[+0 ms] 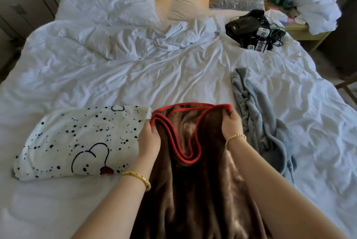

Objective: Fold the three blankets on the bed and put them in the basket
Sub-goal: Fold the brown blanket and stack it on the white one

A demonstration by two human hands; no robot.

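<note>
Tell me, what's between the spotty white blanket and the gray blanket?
The brown blanket with red trim lies between the spotty white blanket and the gray blanket, gripped by the left hand and right hand, in the head view.

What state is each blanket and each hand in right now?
brown blanket: held up, half folded
spotted blanket: folded, lying on the bed
grey blanket: crumpled, unfolded
left hand: gripping the brown blanket's red edge
right hand: gripping the same edge
</note>
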